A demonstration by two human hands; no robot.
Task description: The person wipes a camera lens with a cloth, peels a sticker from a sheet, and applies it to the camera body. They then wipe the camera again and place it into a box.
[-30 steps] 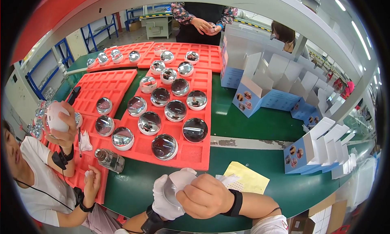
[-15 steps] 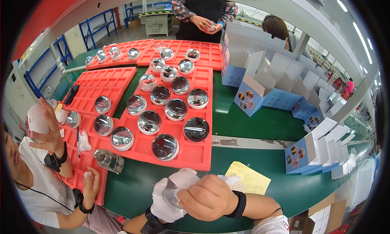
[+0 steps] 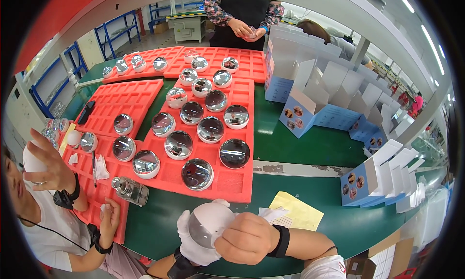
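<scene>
The clear-domed ball [image 3: 199, 232] sits in our gloved left hand [image 3: 196, 253], curled round it near the green bench [image 3: 310, 186], our right hand [image 3: 248, 238] bent at its side, gripping what we cannot tell; we seem to be working its surface, which calls for steady support.

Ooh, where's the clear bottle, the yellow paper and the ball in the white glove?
Clear bottle [image 3: 134, 193]: head view, on its body.
Yellow paper [image 3: 301, 212]: head view, on its bare yellow part.
Ball [image 3: 203, 229]: head view, on its see-through part.
</scene>
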